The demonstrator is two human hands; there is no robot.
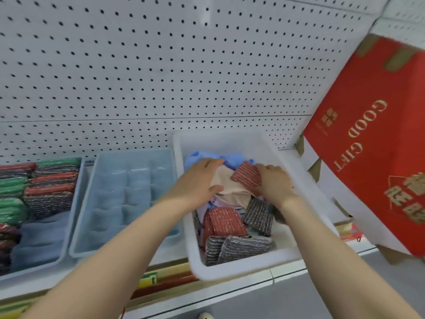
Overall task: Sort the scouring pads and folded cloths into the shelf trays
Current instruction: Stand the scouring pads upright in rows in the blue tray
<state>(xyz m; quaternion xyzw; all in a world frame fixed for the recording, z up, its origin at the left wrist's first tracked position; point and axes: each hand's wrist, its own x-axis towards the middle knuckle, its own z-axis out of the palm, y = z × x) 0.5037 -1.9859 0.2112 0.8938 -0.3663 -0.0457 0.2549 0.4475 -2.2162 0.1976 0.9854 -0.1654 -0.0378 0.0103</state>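
Head view: both hands' grip (199,178) (274,183) rummages white bin (305,187).

Bright, even light with soft shadows; the whole view is slightly motion-blurred, and wide-angle distortion bends the pegboard (138,65) edges.

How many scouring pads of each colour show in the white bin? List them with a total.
Red pads: 2, one held by the right hand
Grey striped pads: 3
Total: 5 showing in the white bin; cloths may hide more.
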